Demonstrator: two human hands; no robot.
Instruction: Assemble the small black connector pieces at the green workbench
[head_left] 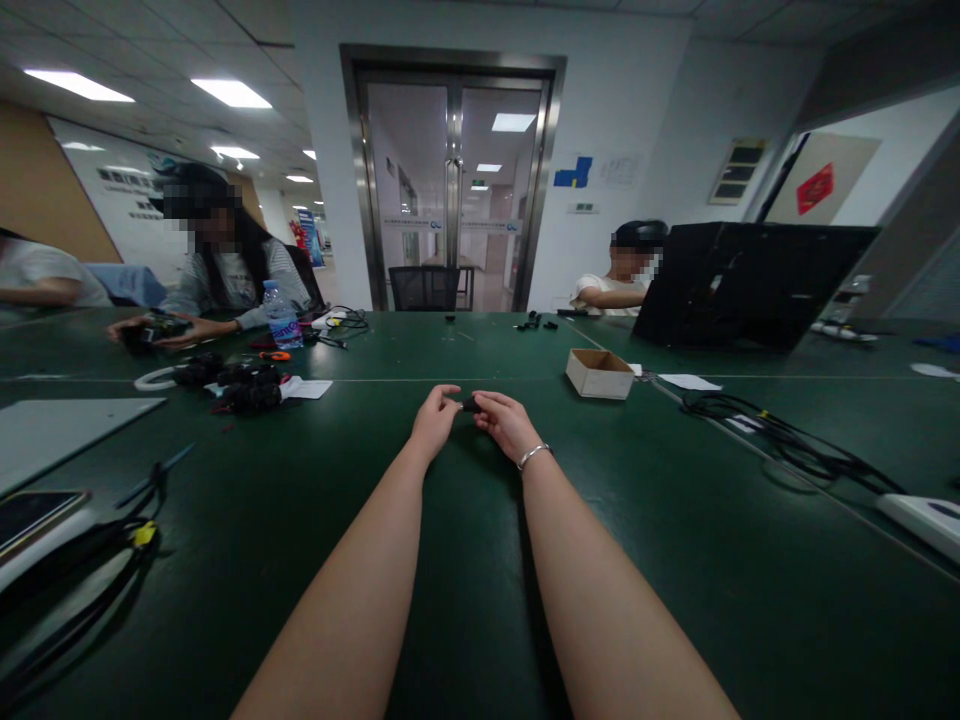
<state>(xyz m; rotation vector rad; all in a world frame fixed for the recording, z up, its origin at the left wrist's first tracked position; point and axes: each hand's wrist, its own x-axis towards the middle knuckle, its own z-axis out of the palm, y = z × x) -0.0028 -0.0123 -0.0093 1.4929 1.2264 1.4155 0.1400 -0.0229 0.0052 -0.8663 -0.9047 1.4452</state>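
Note:
Both my arms reach forward over the green tabletop (480,600). A small dark piece (470,405) with a lighter end spans the gap between my hands; it is too small to tell its kind. My right hand (508,422), with a silver bracelet (534,456) at the wrist, pinches its dark end. On the other side, the thumb and fingers of my left hand (435,420) close at the lighter end, the index finger stretched above it. The fingertips partly hide the piece.
To the right are a small open box (600,375), black cables (795,440) and a large black monitor (750,285). On the left lie black coiled parts (251,388), a bottle (282,318), a phone (34,520) and tied cables (112,570). Other people sit across the table.

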